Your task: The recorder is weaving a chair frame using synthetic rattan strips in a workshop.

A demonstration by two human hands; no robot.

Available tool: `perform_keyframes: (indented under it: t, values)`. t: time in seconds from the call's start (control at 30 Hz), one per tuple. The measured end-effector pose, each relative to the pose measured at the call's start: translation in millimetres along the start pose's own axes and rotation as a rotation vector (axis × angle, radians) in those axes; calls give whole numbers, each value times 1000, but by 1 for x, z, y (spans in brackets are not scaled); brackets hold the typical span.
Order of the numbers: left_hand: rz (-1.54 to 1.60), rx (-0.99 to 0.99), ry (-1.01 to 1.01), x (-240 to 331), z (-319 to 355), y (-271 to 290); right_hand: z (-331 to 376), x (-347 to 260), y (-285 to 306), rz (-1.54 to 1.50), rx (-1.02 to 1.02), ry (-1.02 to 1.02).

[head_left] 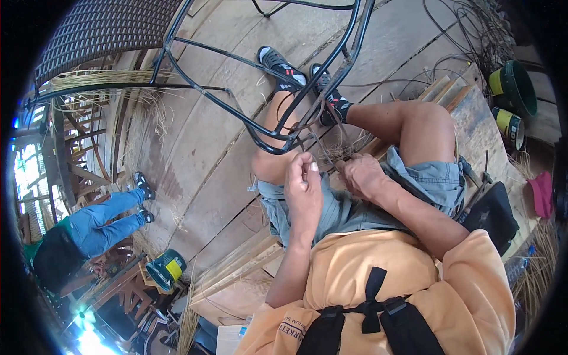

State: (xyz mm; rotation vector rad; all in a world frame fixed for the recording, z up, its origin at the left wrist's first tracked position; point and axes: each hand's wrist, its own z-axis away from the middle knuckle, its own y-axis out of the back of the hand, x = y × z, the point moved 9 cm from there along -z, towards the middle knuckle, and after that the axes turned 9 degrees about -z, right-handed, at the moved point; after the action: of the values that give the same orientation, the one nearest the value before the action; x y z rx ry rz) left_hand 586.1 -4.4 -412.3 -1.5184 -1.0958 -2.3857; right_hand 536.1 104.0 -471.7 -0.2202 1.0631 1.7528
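Observation:
Just below a corner of a black metal chair frame (288,141), my left hand (303,183) is closed, thumb and fingertips pinched on a thin dark wicker strand (300,144). Brown strands loop around the frame's tubing at that corner. To the right, over my lap, my right hand (361,176) is curled shut, and a strand runs from the frame down to its fingertips. The undersides of its fingers are hidden. A woven dark wicker panel (109,35) covers part of the same frame at the upper left.
Right of my legs is a wooden platform (473,133), with green buckets (513,87) and a tangle of loose strands (473,35) beyond. Another person (89,236) in blue trousers is at the left, near a green bucket (166,269). A pink cloth item (539,195) lies at the right.

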Motion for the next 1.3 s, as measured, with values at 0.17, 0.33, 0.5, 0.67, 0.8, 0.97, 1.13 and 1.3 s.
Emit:
perform_keyframes:
  t: [0.17,0.33,0.5,0.67,0.8,0.97,1.13,1.3]
  values:
    - [60,-57,86,0,-9,-15,42,-26,26,-78,338,332]
    - [105,-63,126,8,-15,-18,64,-12,12,-341,214,105]
    - [919,-177,406,-28,-10,-44,59,-10,15,-300,215,201]
    - [734,-132,369,-59,-6,-47,48,-10,73,-603,678,318]
    - [404,-141,199,-51,-10,-43,19,-13,91,-871,595,177]
    - [268,21,177,-44,-6,-32,21,-20,104,-941,819,290]
    - [261,-95,192,-33,-5,-32,6,-36,111,-317,761,235]
    - [354,-227,242,-35,2,-50,11,-16,91,-2,455,204]
